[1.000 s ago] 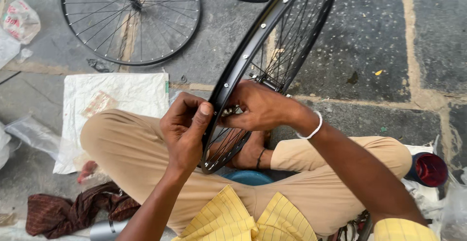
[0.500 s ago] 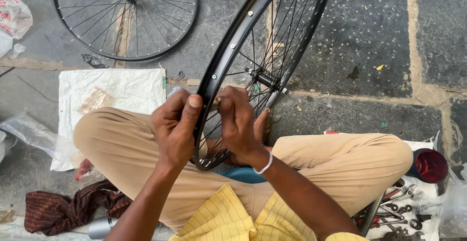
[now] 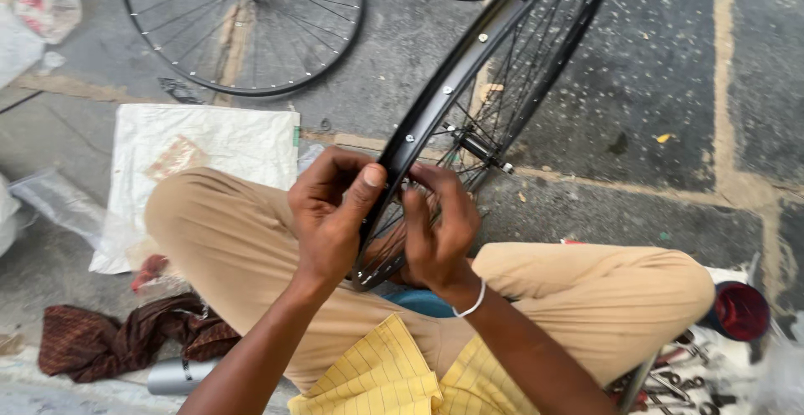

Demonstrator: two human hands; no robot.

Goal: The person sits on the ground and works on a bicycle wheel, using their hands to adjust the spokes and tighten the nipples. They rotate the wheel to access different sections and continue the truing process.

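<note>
I sit cross-legged on a stone floor with a black bicycle wheel rim [image 3: 469, 72] standing edge-on between my knees, its spokes and hub [image 3: 477, 145] visible. My left hand [image 3: 331, 214] grips the rim from the left, thumb pressed on its outer edge. My right hand [image 3: 435, 231] is curled against the inner side of the rim among the spokes, fingers pinched on something too small to make out. A thin white bangle [image 3: 471, 304] circles my right wrist.
Another spoked wheel [image 3: 243, 25] lies flat on the floor ahead. A white sack [image 3: 209, 143] is spread at the left, a dark cloth [image 3: 117, 340] and a grey can [image 3: 180, 375] lie near my left knee. Tools [image 3: 678, 381] and a red container [image 3: 741, 310] sit at the right.
My right hand has shifted from the rim's right side down to its inner lower part, close to my left hand. The rim has tilted slightly as the view moved.
</note>
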